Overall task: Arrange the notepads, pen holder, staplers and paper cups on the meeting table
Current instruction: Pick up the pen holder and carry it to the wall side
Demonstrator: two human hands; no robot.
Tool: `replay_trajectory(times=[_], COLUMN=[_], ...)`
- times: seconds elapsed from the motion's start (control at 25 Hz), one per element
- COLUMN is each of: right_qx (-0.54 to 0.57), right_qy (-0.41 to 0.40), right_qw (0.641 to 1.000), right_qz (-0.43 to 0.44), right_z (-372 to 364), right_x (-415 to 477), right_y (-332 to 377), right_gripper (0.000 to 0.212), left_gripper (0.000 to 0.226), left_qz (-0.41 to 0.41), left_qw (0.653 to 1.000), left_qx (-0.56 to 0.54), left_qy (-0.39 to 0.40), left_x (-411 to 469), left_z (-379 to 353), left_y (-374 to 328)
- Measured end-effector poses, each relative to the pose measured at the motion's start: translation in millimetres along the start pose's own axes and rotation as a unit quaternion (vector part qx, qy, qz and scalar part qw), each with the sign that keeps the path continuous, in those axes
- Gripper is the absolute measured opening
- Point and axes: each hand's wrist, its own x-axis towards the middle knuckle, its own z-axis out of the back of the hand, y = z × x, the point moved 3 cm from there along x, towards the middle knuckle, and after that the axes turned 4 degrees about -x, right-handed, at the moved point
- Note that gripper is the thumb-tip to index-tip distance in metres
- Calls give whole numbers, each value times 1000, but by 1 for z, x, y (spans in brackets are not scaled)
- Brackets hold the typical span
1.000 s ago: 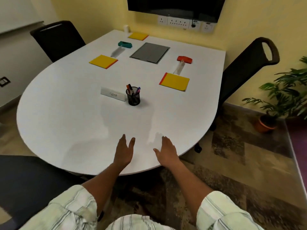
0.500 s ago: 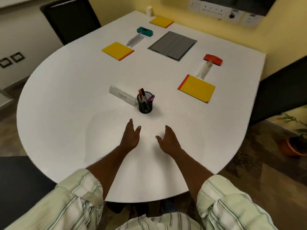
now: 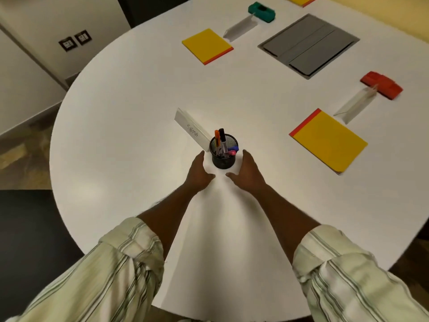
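Both hands were spread wide, fingers extended, with nothing in either grip: the left hand (image 3: 199, 173) and the right hand (image 3: 247, 173) flanked the pen holder (image 3: 223, 151) on its near side, palms turned inward, close to the mesh but not clearly touching it. Whether the fingertips rested on the desk (image 3: 130, 126) could not be told.

That black mesh cup stood upright near the middle of the white desk. It held several markers: an orange-capped one and a black one stood tall, while a blue and a pink one leaned low against the rim.

A white name card (image 3: 192, 129) with handwriting stood just behind the holder on the left, touching or nearly touching it.

Farther off lay two yellow notepads, one at left (image 3: 207, 45) and one at right (image 3: 328, 140), each with a folded card just beyond it. A green stapler (image 3: 261, 12) sat beyond the left card, a red stapler (image 3: 381, 88) beyond the right one. A grey recessed panel (image 3: 308, 45) lay between them.
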Motion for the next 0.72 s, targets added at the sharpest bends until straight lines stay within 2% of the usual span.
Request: replay_trajectory(times=[0.12,0.2,0.36,0.72], right_qx=[62,111,168,213], right_qy=[3,9,0,-13], right_qw=[998,994,985,976], right_qz=[12,15,32,48], right_z=[4,3,0,-11], right_x=[34,45,53,10], right_y=[1,4,4,-3], right_gripper=[93,93,78,76], left_gripper=[94,95,93,94], left_qz=[12,18,39,13], left_qw=[998,996,989,993], left_qx=[-56,-84,-137,-118], left_qy=[31,34,33,4], left_x=[15,19,18,-29], left_z=[-10,-18,-26,-34], left_y=[1,2,-1,4])
